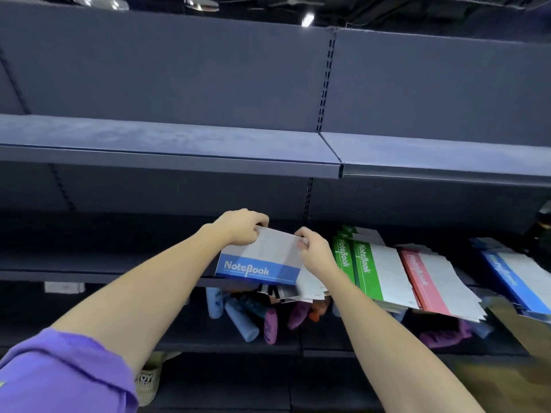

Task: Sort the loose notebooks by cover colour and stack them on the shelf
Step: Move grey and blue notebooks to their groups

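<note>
The dark shelf (89, 275) has bare room to the left; green (365, 272), pink (426, 281) and blue stacks (515, 278) lie right, overhanging its near edge. Over that edge, a blue notebook (262, 260) is held, long axis left-right, title band nearest. Left hand (241, 228) and right hand (313, 251) pinch its far corners.

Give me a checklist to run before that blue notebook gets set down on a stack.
1. Both hands grip it: left hand and right hand pinch the blue notebook's top corners: ok.
2. Cover colour readable: blue band faces the camera: ok.
3. Matching stack exists: blue stack lies far right: ok.
4. Notebook is near that stack: green stack and pink stack lie between: not ok.
5. Blue stack sits squarely on the shelf: cannot tell.
</note>
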